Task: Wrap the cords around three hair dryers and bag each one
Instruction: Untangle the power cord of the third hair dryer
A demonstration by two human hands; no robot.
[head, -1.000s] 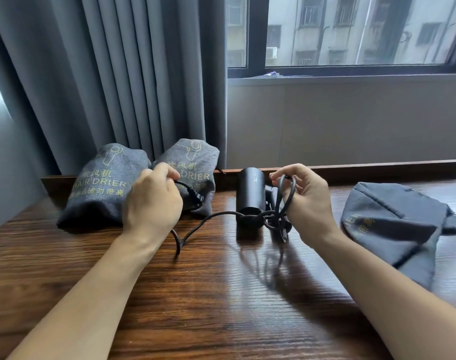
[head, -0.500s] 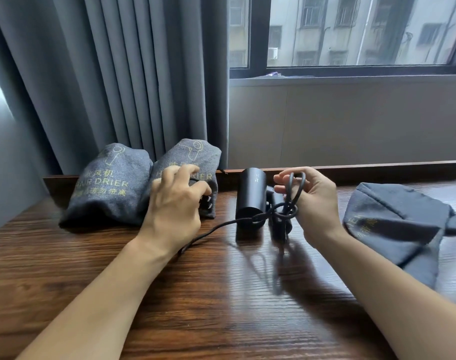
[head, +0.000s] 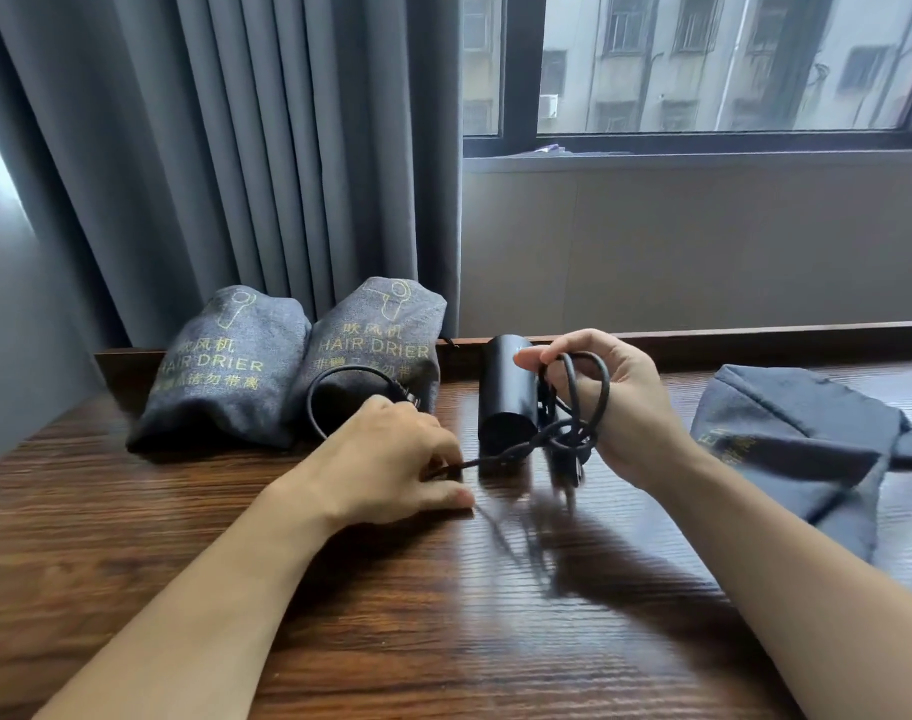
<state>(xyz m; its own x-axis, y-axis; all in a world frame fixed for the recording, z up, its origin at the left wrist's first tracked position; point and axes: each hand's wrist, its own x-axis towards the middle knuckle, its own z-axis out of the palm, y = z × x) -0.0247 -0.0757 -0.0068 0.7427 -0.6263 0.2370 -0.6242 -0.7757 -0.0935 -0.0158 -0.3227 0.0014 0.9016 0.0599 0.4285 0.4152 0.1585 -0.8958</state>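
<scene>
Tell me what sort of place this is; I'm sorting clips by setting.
Probably a hotel room: grey bags printed HAIR DRIER, a dark wooden desk against the wall, and heavy grey curtains beside a window facing city buildings.

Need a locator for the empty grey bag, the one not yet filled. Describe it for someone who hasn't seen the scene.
Start at the window and drop to the wooden table below it. At the table's far right edge lies the empty bag, right of the black hair dryer. Unlike the two filled bags by the curtain, which bulge, it lies flat and crumpled.
</scene>
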